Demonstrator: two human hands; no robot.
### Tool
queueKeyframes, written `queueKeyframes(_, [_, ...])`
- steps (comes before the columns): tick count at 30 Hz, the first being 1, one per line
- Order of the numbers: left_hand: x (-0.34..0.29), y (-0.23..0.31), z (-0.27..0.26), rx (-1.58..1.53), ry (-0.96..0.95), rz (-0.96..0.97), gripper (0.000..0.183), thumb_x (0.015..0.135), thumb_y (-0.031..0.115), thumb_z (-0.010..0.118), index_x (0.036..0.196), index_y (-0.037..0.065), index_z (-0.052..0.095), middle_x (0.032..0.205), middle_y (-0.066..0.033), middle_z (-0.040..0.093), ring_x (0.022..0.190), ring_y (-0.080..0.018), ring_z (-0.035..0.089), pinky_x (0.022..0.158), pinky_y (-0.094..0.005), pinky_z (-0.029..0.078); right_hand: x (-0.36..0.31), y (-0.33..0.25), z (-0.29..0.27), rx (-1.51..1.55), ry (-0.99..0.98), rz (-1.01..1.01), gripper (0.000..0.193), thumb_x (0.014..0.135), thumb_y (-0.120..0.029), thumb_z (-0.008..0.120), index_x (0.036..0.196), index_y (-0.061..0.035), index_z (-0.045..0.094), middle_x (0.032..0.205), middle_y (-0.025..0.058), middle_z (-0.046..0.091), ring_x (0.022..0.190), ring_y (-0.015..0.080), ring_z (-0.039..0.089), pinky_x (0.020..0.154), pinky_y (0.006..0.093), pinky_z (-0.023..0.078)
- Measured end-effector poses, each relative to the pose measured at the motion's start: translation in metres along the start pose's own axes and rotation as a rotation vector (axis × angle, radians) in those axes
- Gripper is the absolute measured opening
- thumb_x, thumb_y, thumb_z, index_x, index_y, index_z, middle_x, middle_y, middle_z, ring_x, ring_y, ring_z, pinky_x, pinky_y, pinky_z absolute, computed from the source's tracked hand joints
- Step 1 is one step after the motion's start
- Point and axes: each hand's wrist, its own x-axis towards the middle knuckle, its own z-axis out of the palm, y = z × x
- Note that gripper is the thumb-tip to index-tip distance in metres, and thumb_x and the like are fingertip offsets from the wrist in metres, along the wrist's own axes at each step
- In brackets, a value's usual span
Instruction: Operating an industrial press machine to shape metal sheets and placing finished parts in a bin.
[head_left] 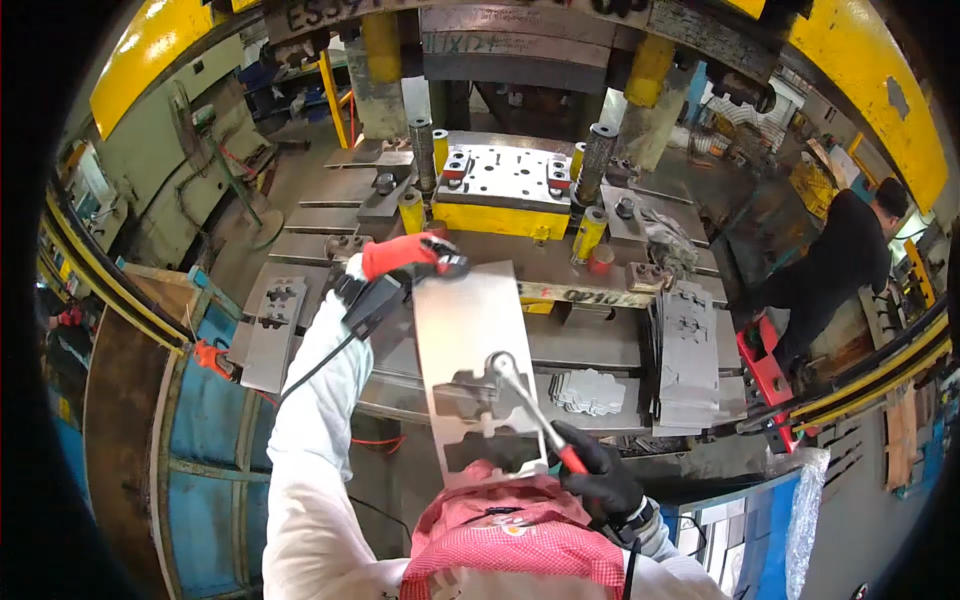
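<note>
Sheet (465, 318) wants level handling: left hand (408, 257) pinches its eleven-o'clock corner; right hand (602, 474) clenches the tool (532, 402).

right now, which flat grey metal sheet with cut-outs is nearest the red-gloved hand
The central rectangular silver sheet, its upper left corner at the red-gloved left hand; the left grey sheet and right-hand grey stack lie farther away.

A die (505, 195) sits behind the sheet (467, 325), seemingly.
</note>
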Motion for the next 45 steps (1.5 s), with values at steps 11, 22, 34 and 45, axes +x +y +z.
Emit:
queueKeyframes(11, [-0.019, 0.037, 0.059, -0.556, 0.967, 0.197, 0.045, 0.089, 0.035, 0.046, 0.123, 0.005, 0.046, 0.109, -0.0114, 0.058, 0.085, -0.0221, 0.062, 0.073, -0.0331, 0.049, 0.129, -0.077, -0.062, 0.090, 0.280, -0.160, 0.061, 0.074, -0.028, 0.057, 0.125, 0.0021, 0.040, 0.095, 0.0034, 0.055, 0.071, 0.0086, 0.050, 0.061, 0.0215, 0.041])
queueKeyframes(22, [-0.115, 0.007, 0.181, -0.536, 1.104, -0.049, 0.038, 0.092, 0.026, 0.043, 0.121, 0.003, 0.046, 0.095, -0.0162, 0.061, 0.078, -0.0211, 0.061, 0.070, -0.0329, 0.052, 0.199, -0.074, -0.096, 0.252, 0.218, -0.108, 0.045, 0.079, -0.025, 0.057, 0.120, -0.0088, 0.045, 0.071, -0.0010, 0.047, 0.051, 0.0083, 0.048, 0.039, 0.0210, 0.035])
queueKeyframes(34, [0.079, 0.023, 0.160, -1.240, 0.590, 0.164, 0.042, 0.092, 0.039, 0.037, 0.111, 0.005, 0.050, 0.083, -0.0121, 0.061, 0.065, -0.0223, 0.062, 0.063, -0.0365, 0.053, 0.203, -0.082, -0.108, 0.137, 0.137, -0.073, 0.033, 0.080, -0.023, 0.054, 0.108, -0.0057, 0.050, 0.065, -0.0012, 0.049, 0.046, 0.0065, 0.043, 0.039, 0.0196, 0.034])
queueKeyframes(45, [0.080, 0.023, 0.162, -1.361, 0.640, 0.027, 0.039, 0.091, 0.039, 0.036, 0.110, 0.008, 0.051, 0.083, -0.0163, 0.062, 0.066, -0.0279, 0.062, 0.064, -0.0428, 0.053, 0.105, -0.066, -0.046, 0.020, 0.483, -0.294, 0.059, 0.077, -0.026, 0.056, 0.128, -0.0018, 0.038, 0.087, 0.0055, 0.058, 0.068, 0.0089, 0.051, 0.057, 0.0218, 0.041])
